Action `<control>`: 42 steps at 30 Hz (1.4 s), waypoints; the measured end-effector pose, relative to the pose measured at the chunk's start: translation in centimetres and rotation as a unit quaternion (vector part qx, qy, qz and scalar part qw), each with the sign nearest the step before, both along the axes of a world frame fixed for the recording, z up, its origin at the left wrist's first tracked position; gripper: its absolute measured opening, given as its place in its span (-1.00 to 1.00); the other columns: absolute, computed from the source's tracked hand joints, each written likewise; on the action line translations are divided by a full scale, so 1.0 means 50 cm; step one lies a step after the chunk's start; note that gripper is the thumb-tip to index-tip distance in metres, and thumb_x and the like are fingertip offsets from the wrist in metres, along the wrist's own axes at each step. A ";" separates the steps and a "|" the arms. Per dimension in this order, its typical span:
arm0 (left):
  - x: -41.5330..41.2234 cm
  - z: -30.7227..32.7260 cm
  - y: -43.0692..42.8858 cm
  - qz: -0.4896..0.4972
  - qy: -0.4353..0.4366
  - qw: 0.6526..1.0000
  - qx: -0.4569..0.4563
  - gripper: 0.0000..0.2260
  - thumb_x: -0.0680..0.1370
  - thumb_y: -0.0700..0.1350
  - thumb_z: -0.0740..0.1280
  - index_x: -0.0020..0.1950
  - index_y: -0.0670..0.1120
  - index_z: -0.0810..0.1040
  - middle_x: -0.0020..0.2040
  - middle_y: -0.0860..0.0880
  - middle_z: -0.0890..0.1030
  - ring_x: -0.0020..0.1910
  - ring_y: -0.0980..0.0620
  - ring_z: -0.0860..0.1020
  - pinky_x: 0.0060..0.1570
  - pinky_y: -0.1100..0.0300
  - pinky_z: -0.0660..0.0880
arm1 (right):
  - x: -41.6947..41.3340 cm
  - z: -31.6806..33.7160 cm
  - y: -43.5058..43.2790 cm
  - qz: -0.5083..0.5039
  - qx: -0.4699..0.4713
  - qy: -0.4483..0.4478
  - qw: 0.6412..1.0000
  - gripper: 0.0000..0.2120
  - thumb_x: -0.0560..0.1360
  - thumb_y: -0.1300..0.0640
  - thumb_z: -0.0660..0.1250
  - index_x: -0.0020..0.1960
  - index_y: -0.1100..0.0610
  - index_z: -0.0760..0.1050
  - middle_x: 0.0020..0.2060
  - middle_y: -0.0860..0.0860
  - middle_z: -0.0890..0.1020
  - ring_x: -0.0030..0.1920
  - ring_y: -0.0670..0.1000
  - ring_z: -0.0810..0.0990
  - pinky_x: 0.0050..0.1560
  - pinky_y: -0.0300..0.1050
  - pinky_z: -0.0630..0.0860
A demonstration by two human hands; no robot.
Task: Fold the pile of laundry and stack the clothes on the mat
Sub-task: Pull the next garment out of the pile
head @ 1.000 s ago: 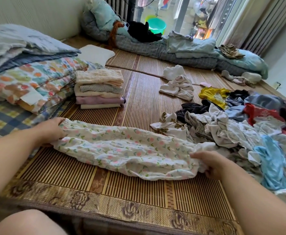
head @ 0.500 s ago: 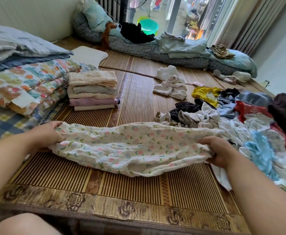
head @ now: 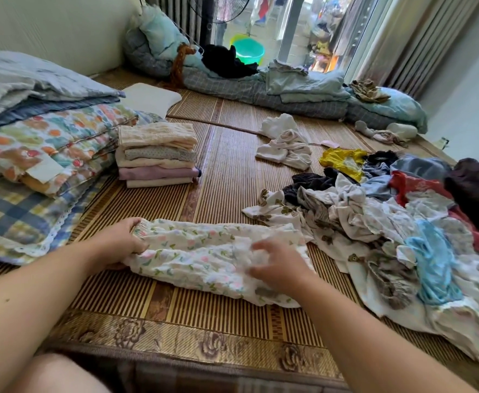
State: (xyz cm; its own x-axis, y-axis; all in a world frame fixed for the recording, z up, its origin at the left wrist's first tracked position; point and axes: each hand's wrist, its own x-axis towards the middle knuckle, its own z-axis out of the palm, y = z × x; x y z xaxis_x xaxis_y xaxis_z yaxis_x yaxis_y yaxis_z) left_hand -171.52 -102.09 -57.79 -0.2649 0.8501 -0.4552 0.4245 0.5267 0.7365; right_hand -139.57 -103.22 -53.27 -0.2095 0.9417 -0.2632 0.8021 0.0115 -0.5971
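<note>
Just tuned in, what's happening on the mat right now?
A person is folding a floral garment on the mat. The left hand grips its gathered end; the right hand, blurred, is on its other end. A folded stack sits beyond, and the unfolded pile lies to the right.

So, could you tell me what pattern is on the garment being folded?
White with small pink and green flowers; head view.

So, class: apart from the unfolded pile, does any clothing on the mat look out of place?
Yes. A crumpled white garment lies alone on the mat, apart from the pile and the folded stack.
</note>
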 end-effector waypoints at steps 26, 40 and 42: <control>0.156 0.040 -0.015 -0.015 -0.168 0.985 -0.023 -0.51 0.57 -0.28 0.28 0.46 0.01 0.30 0.12 -0.15 0.55 -0.06 -0.13 0.67 -0.29 0.10 0.62 | 0.118 0.101 0.090 -0.197 0.181 -0.089 0.959 -0.86 0.53 0.10 0.30 -0.19 0.09 0.44 -0.32 0.01 0.53 -0.35 -0.06 0.47 -0.42 -0.20 0.31; 0.178 0.026 -0.029 -0.006 -0.236 0.971 -0.045 -0.50 0.45 0.31 0.30 0.13 -0.07 0.49 0.08 -0.14 0.61 0.06 -0.17 0.61 -0.11 0.03 0.60 | -0.144 0.000 -0.038 0.198 -0.051 -0.008 0.979 -0.71 0.56 -0.02 0.31 0.26 -0.04 0.53 0.14 -0.08 0.61 0.04 -0.08 0.60 0.10 -0.10 0.54; 0.192 0.027 -0.028 -0.066 -0.157 0.985 -0.025 -0.62 0.47 0.13 0.42 0.11 -0.11 0.51 0.05 -0.13 0.62 0.00 -0.11 0.63 -0.15 0.06 0.59 | -0.113 -0.005 -0.029 0.161 -0.074 0.083 0.981 -0.79 0.56 0.07 0.32 0.18 -0.05 0.57 0.06 -0.15 0.64 -0.06 -0.12 0.61 0.01 -0.15 0.59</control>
